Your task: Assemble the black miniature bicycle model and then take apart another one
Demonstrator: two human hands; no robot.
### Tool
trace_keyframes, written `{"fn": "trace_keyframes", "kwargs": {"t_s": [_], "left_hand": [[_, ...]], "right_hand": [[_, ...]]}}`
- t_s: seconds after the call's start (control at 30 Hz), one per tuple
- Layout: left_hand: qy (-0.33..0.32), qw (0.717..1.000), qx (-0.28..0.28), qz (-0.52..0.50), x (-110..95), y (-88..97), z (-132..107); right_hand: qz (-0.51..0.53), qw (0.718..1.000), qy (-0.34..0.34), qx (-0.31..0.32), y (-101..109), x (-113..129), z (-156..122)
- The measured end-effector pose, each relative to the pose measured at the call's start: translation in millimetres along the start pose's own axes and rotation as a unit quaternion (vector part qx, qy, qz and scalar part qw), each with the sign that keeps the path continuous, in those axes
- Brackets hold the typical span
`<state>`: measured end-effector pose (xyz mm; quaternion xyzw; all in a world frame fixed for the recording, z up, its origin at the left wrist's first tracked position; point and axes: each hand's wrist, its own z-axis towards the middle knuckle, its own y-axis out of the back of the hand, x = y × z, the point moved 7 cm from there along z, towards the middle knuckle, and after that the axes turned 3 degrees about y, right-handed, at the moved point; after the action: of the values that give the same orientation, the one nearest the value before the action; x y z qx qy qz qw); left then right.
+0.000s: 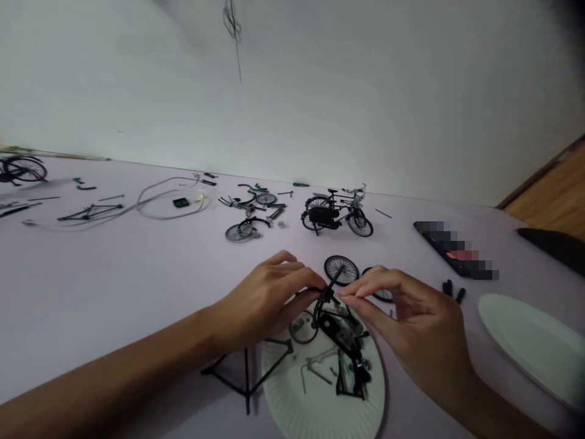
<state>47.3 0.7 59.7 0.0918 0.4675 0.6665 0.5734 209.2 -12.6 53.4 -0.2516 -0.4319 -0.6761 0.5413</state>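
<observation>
My left hand (267,296) pinches a black curved model-bicycle part (336,277), perhaps a fork with a mudguard, above a white paper plate (301,417). Close to that part, the thumb and fingertips of my right hand (418,323) are pressed together; whatever they hold is too small to name. On the plate lie a black chain case (338,334), a thin wire stand (315,366) and other small parts. A black bicycle frame (247,381) rests against the plate's left side, below my left wrist. Just beyond my fingers lies a spoked wheel (341,270), with another partly hidden behind my right hand.
An assembled model bicycle (336,210) stands near the wall, beside loose green and black parts (256,204). A pale cable (158,213) curls at the left. To the right are a phone (445,250) and a second white plate (525,341).
</observation>
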Motion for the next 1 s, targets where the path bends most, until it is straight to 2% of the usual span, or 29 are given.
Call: {"fn": "trace_keyframes", "kwargs": {"t_s": [0.13, 0.47, 1.0], "left_hand": [[0.003, 1.0, 0.012, -0.004, -1.6, -1.7, -0.5], [0.014, 0.999, -0.004, -0.045, -6.5, -1.9, -1.6], [0.015, 0.998, 0.009, -0.052, -8.4, -2.4, -2.0]], "right_hand": [[0.005, 1.0, 0.023, -0.004, 0.6, 2.3, 0.1], [0.02, 0.998, 0.055, 0.003, -1.8, 8.7, 0.8], [0.041, 0.997, 0.063, 0.018, -5.2, 6.6, 3.8]]}}
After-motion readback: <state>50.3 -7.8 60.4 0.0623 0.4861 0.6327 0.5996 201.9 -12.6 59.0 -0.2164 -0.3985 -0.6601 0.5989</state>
